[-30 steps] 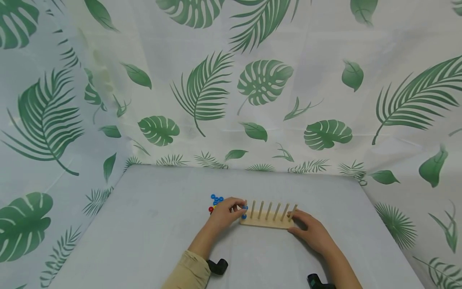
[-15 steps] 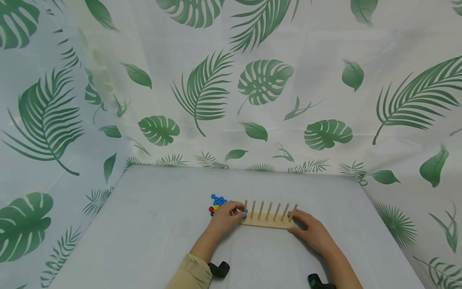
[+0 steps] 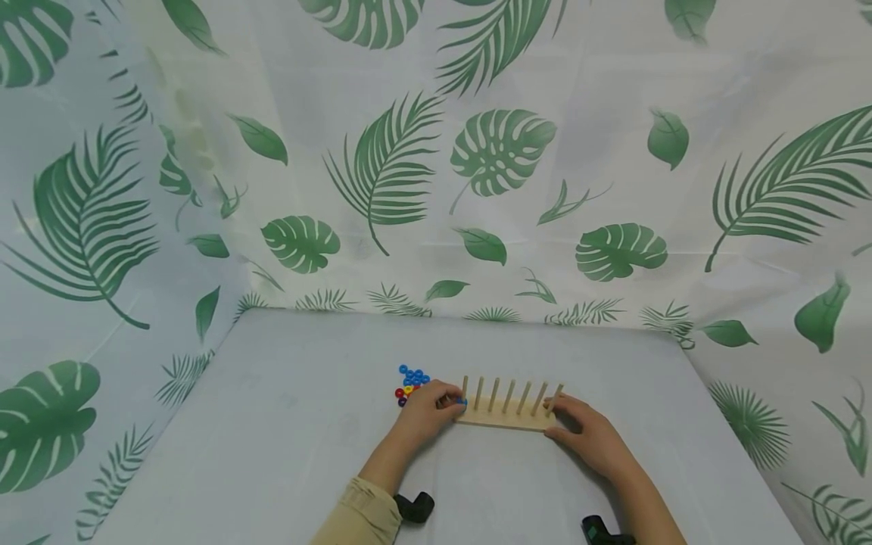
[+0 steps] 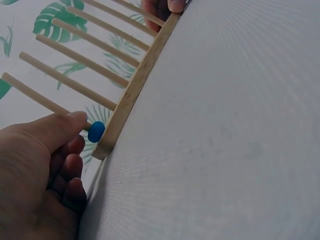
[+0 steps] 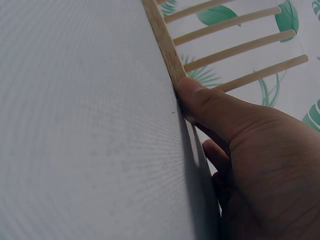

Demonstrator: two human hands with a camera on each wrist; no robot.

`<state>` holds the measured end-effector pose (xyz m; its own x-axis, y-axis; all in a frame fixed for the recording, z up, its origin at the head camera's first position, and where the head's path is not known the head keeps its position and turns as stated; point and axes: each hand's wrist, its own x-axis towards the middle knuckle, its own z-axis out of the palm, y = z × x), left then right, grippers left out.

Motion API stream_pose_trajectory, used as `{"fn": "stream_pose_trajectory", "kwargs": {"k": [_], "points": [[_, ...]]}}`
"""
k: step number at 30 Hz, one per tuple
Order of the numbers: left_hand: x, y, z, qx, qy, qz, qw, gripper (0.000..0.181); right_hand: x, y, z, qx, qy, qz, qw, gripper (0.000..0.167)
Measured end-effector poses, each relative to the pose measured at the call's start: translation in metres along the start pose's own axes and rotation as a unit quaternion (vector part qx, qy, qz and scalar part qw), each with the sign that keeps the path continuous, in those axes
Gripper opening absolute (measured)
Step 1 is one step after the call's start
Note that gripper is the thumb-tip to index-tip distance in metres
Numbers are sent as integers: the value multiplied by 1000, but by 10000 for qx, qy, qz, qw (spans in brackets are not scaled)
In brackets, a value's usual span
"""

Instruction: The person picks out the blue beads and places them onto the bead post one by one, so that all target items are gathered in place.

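The wooden peg board (image 3: 506, 421) stands on the table with a row of upright pegs. At its left end my left hand (image 3: 424, 412) has thumb and forefinger round the end peg, pinching at a blue bead (image 3: 462, 402). In the left wrist view a blue bead (image 4: 96, 131) sits low on that peg, just beyond the thumb of the left hand (image 4: 40, 160); the thumb hides part of the peg. My right hand (image 3: 591, 439) grips the board's right end, and in the right wrist view the thumb of the right hand (image 5: 260, 145) presses the board's edge (image 5: 167, 50).
Loose blue beads (image 3: 413, 376), with a red bead (image 3: 400, 393), a yellow bead (image 3: 409, 390) and a dark bead (image 3: 402, 403), lie behind and left of the left hand. The table (image 3: 286, 409) is white, with leaf-patterned cloth (image 3: 409, 288) hanging behind and at both sides.
My left hand has moved slightly down the end peg, and the upper blue bead has come down with it towards the lower one. My right hand has stayed on the board's end.
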<state>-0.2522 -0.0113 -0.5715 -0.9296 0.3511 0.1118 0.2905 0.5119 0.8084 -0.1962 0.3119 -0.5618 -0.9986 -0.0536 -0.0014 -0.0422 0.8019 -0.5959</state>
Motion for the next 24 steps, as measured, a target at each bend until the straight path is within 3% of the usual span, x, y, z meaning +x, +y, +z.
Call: {"fn": "stream_pose_trajectory", "kwargs": {"k": [8,16,24], "points": [[1,-1,0,192,-28,93,9998,23,1,0,0,-20,-9,-30,10000,55],[2,0,0,257,-84,-42,9996,23,1,1,2,28,-5,-41,10000,55],[1,1,-1,261,-221,88,9994,31,2,5,2,-11,-38,19,10000,63]]}}
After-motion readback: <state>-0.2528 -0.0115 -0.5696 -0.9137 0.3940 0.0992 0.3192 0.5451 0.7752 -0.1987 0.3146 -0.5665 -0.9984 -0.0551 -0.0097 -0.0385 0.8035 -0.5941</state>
